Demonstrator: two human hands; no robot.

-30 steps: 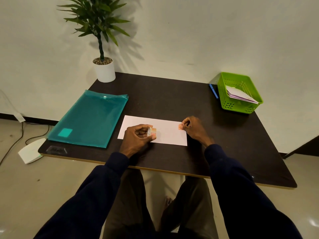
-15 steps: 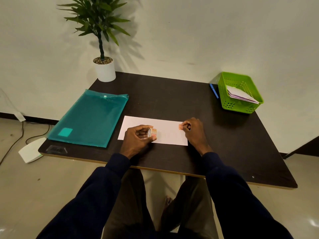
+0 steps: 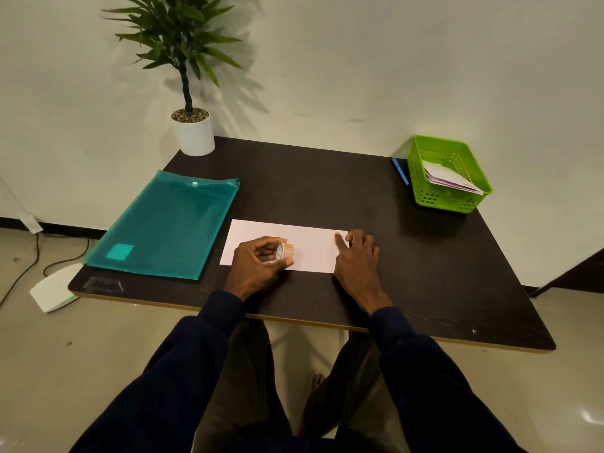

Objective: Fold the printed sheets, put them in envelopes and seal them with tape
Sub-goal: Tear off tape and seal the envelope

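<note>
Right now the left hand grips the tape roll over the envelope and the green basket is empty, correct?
Not quite: the head view shows the green basket is not empty; it holds white papers. The rest stands: the left hand grips the tape roll over the envelope.

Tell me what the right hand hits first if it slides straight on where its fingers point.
Probably nothing: the right hand touches the right end of the envelope, and beyond lies only bare table up to the wall.

One tape roll (image 3: 285,252), one basket (image 3: 438,201), one folder (image 3: 163,223)
</note>
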